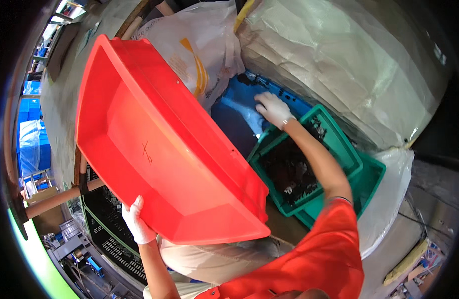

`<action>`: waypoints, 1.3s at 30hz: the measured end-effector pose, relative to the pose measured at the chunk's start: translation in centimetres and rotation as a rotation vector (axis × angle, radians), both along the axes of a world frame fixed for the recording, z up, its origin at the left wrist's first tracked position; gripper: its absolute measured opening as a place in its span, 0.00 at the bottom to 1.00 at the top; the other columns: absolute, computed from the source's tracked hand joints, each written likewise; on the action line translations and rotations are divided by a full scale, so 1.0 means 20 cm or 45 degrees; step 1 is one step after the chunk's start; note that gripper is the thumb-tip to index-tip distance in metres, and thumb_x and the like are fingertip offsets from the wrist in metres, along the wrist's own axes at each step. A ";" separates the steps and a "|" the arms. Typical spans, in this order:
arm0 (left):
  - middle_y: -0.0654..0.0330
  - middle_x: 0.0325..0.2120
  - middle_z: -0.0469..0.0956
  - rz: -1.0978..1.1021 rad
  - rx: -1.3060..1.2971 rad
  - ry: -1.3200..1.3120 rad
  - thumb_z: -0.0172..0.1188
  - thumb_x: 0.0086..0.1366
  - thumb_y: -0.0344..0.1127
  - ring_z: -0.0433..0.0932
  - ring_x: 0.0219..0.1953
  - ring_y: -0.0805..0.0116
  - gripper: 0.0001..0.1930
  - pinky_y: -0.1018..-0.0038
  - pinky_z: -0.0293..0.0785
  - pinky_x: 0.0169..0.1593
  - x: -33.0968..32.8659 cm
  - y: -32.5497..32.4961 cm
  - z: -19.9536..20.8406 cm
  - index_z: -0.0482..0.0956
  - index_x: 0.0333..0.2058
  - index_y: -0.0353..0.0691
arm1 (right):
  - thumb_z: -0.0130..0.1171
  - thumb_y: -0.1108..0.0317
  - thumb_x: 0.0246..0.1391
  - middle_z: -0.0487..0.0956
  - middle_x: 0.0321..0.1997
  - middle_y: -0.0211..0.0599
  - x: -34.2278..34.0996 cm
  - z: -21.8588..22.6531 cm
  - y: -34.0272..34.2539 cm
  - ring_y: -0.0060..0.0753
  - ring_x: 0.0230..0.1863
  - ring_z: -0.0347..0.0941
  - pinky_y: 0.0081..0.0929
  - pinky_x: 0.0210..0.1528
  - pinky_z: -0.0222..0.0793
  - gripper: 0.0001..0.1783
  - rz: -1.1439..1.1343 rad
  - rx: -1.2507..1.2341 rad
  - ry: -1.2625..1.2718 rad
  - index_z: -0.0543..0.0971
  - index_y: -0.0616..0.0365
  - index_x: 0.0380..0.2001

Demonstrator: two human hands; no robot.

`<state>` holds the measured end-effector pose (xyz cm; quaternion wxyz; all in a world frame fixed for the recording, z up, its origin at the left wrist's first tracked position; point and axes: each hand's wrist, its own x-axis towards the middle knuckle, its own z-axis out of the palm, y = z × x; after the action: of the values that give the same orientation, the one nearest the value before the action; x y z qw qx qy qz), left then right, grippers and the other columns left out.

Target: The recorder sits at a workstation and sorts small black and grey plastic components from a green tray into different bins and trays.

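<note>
A large red plastic bin, tilted with its hollow facing me, fills the middle left. My left hand, in a white glove, is closed on its lower rim. My right hand, also gloved, reaches over a blue bin or surface with small dark pieces at its far edge. Its fingers are bent but apart, and nothing shows between them. Under my right forearm sits a green bin holding dark small parts. Another green bin lies beneath it, partly hidden.
Large translucent plastic sacks stand at the far right, and a printed white sack stands behind the red bin. To the left are a pipe rail and a dark crate. Loose parts lie at the lower right.
</note>
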<state>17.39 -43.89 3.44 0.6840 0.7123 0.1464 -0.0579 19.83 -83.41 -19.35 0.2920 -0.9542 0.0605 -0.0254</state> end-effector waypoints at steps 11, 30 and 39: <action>0.58 0.38 0.73 0.161 0.172 0.053 0.53 0.54 0.31 0.74 0.39 0.68 0.20 0.75 0.70 0.43 0.00 -0.05 0.00 0.67 0.46 0.35 | 0.48 0.69 0.50 0.63 0.53 0.42 0.67 -0.65 0.08 0.48 0.51 0.64 0.47 0.42 0.68 0.19 -0.138 -0.569 0.070 0.68 0.40 0.47; 0.61 0.36 0.75 -0.261 0.406 -0.188 0.56 0.57 0.27 0.72 0.36 0.76 0.15 0.79 0.68 0.43 0.29 -0.13 0.04 0.70 0.45 0.31 | 0.52 0.69 0.47 0.68 0.40 0.47 -0.46 0.31 0.09 0.54 0.41 0.69 0.44 0.43 0.68 0.15 -0.282 0.157 0.256 0.71 0.52 0.41; 0.63 0.29 0.76 -0.784 0.811 -0.450 0.57 0.56 0.29 0.70 0.31 0.82 0.12 0.82 0.68 0.36 0.86 -0.36 -0.01 0.74 0.40 0.32 | 0.52 0.58 0.47 0.72 0.44 0.42 -0.65 0.39 0.13 0.47 0.48 0.66 0.38 0.46 0.69 0.15 0.090 -0.319 0.846 0.77 0.56 0.34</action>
<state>34.58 -51.02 3.32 0.3971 0.8957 -0.1797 -0.0879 6.74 -80.74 -11.51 0.1377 -0.9402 0.1156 0.2893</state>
